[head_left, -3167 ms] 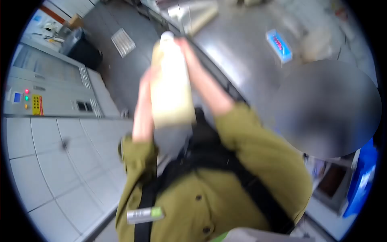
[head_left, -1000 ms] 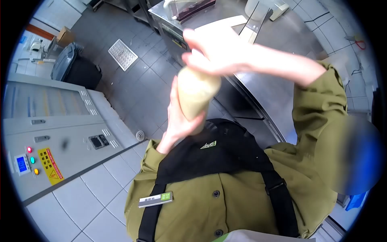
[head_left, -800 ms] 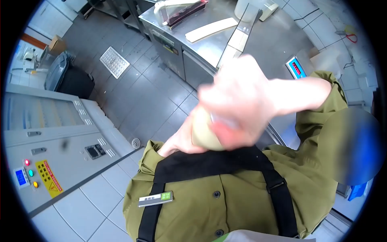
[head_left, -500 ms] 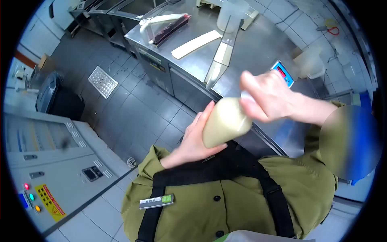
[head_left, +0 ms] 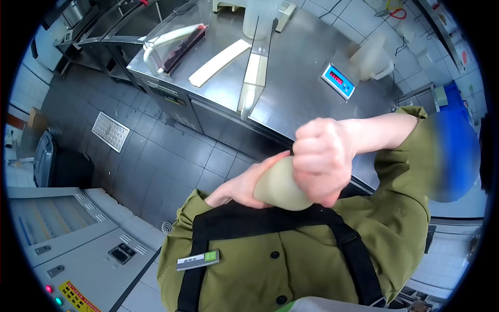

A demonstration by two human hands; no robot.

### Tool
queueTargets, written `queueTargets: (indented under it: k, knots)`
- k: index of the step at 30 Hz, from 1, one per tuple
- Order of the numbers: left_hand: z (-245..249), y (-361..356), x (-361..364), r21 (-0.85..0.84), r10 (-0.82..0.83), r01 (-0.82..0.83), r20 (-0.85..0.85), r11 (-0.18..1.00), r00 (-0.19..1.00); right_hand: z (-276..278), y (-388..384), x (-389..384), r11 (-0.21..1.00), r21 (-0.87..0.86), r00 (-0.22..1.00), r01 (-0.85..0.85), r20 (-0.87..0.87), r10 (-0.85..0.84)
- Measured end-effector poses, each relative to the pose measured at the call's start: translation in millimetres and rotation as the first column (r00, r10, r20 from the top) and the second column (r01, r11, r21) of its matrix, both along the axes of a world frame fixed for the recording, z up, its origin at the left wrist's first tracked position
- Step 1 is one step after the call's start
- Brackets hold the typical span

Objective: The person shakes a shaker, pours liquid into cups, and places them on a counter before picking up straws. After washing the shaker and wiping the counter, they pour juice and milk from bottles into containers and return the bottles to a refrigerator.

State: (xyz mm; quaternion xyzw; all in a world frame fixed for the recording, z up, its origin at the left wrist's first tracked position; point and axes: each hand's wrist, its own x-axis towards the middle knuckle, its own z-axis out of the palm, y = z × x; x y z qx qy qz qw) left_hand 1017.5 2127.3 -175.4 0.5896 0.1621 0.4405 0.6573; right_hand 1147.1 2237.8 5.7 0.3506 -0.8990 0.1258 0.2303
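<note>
A bottle (head_left: 280, 188) full of a pale cream-coloured liquid is held tilted in front of my chest. My left hand (head_left: 240, 183) wraps round its body from the left, thumb and fingers on either side. Over the bottle's top end, my right hand (head_left: 323, 158) is closed in a fist. Its fingers cover the neck and any cap, so that end is hidden.
Ahead stands a steel counter (head_left: 296, 88) with a digital scale (head_left: 339, 79), a translucent jug (head_left: 371, 60), a white strip (head_left: 219, 63) and clear narrow containers (head_left: 254, 78). A control cabinet (head_left: 78, 234) is at lower left; a black bin (head_left: 67, 164) stands beyond it.
My right hand has moved down and turned, its knuckles now facing up over the bottle's top. The bottle sits lower and closer to my chest. The view has shifted, showing the scale fully.
</note>
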Motion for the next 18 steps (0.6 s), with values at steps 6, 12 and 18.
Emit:
queueTargets:
  k: [6,12,18]
  knots:
    - [4.6,-0.2,-13.9,0.061,0.366,-0.362,-0.237,0.93,0.9,38.8,29.9,1.9,0.925,0.324,0.903,0.199,0.306,-0.301]
    - [5.4,25.3,-19.9,0.189,0.678,-0.653,-0.283,0.733,0.679,34.4,58.5,-1.4,0.911,0.345,0.862,0.226,0.364,-0.352]
    - [2.5,42.0,-23.3,0.175,0.736,-0.726,-0.32,0.665,0.597,29.3,90.8,-13.2,0.876,0.463,0.926,0.138,0.252,-0.279]
